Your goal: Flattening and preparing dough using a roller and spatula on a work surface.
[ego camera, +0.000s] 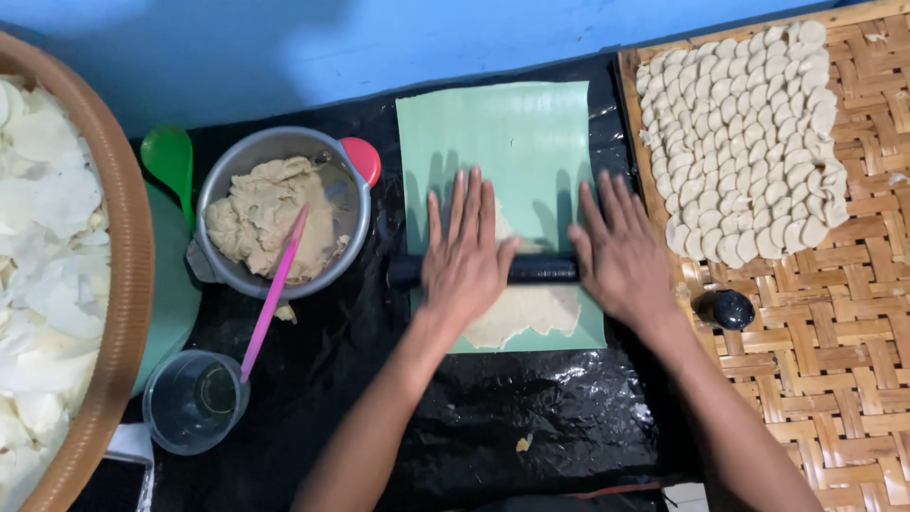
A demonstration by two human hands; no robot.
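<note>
1. At the far left I see a wide round woven basket (128, 284) with a brown rim, heaped with thin, curled white chips (43, 237).
2. Right of it sits a grey metal bowl (327, 242) holding a lumpy beige dough mass (256, 218); a pink plastic stick (273, 296) leans from the dough down into a clear drinking glass (194, 403) nearer me.
3. In the middle, on black crinkled plastic sheeting (531, 417) covering the tabletop, lies a smooth pale-green rectangular mat (517, 128).
4. My left hand (464, 256) lies flat, fingers straight and slightly spread, on a black cylindrical rolling pin (542, 269).
5. A thin, ragged-edged sheet of beige dough (526, 313) lies on the mat under and nearer than the pin.
6. My right hand (621, 256) presses likewise, fingers extended, gripping nothing.
7. To roll well, I judge both palms should push evenly so the sheet's thickness is uniform.
8. At the right, a brown woven bamboo tray (834, 332) carries rows of small overlapping round dough discs (744, 137).
</note>
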